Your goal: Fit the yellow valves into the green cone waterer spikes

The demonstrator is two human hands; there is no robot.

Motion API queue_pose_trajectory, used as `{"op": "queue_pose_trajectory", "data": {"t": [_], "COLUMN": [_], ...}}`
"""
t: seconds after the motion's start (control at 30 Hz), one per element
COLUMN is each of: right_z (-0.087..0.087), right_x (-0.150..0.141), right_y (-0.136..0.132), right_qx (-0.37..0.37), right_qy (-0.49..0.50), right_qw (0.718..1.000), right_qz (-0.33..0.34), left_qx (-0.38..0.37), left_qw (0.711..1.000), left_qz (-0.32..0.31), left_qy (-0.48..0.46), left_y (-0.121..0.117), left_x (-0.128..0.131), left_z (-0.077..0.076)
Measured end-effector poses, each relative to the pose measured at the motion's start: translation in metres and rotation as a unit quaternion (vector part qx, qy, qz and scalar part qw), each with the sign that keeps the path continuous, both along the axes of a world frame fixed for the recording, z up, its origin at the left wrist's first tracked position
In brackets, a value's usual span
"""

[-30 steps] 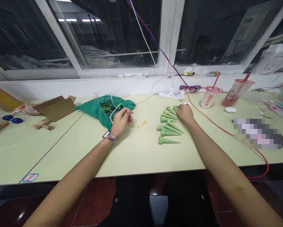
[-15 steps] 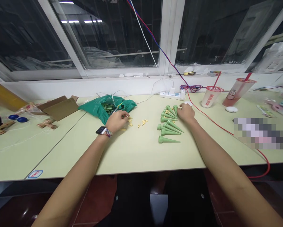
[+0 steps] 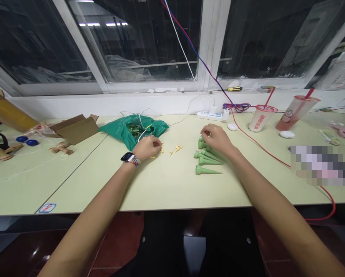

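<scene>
My left hand [image 3: 147, 147], with a watch on its wrist, rests on the pale table [image 3: 166, 184]. Its fingers are curled, pinching at small yellow pieces [image 3: 176, 148] scattered just right of it. Behind this hand lies a green plastic bag [image 3: 123, 130] with more parts inside. My right hand [image 3: 217, 139] lies over the far end of a pile of green cone spikes [image 3: 208, 158], its fingers closed round one cone at the top of the pile. One more green spike [image 3: 208, 171] lies apart, nearest me.
A white power strip [image 3: 214, 114] and a red cable [image 3: 264, 152] run behind and right of the spikes. Two drink cups [image 3: 260, 117] stand at the back right. A cardboard box [image 3: 74, 129] and wooden pieces [image 3: 61, 148] lie left.
My right hand has drawn back from the far end of the pile toward me, onto the cones. My left hand has slid right onto the yellow pieces and closed.
</scene>
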State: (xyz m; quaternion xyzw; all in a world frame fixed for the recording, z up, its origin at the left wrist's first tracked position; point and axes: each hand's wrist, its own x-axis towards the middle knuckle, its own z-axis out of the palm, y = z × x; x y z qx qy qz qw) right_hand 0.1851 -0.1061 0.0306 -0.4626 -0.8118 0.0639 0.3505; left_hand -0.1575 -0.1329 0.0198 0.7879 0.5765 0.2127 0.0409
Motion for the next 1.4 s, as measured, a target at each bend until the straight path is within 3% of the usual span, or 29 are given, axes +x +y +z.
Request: {"op": "queue_pose_trajectory", "data": {"t": [0.1,0.2,0.3,0.5,0.67,0.83,1.03,1.13,1.27,1.33,1.4], "right_z": [0.015,0.03,0.037,0.035,0.034,0.032,0.028,0.027,0.029,0.032,0.034], "right_x": [-0.005,-0.009,-0.008,-0.002,-0.005,-0.008,0.002,0.003,-0.008,-0.018,-0.03], "right_y": [-0.017,-0.04,-0.064,-0.094,-0.108,-0.114,-0.119,-0.123,-0.109,-0.091,-0.068], "right_qx": [-0.066,-0.178,-0.198,-0.212,-0.17,-0.189,-0.261,-0.262,-0.194,-0.147,-0.148], "right_qy": [0.029,-0.002,-0.058,-0.113,-0.195,-0.215,-0.18,-0.174,-0.038,0.092,0.204], "right_qw": [0.992,0.965,0.951,0.944,0.946,0.943,0.939,0.94,0.967,0.975,0.963], "right_qz": [0.102,0.19,0.229,0.225,0.193,0.172,0.134,0.134,0.162,0.139,0.1], "left_qx": [0.016,0.054,0.071,-0.011,-0.059,-0.088,-0.085,-0.087,-0.112,-0.139,-0.166], "left_qw": [1.0,0.997,0.99,0.945,0.904,0.856,0.847,0.846,0.827,0.808,0.788], "left_qz": [0.014,0.029,0.024,-0.042,-0.097,-0.122,-0.131,-0.136,-0.152,-0.165,-0.181], "left_qy": [-0.01,-0.048,-0.119,-0.324,-0.412,-0.495,-0.507,-0.509,-0.529,-0.548,-0.565], "left_y": [-0.002,-0.005,-0.011,-0.024,-0.034,-0.039,-0.039,-0.038,-0.038,-0.039,-0.041], "left_x": [0.001,0.005,0.014,0.038,0.058,0.069,0.069,0.068,0.072,0.075,0.079], "left_z": [0.003,0.008,0.013,0.019,0.018,0.016,0.017,0.016,0.01,0.007,0.003]}}
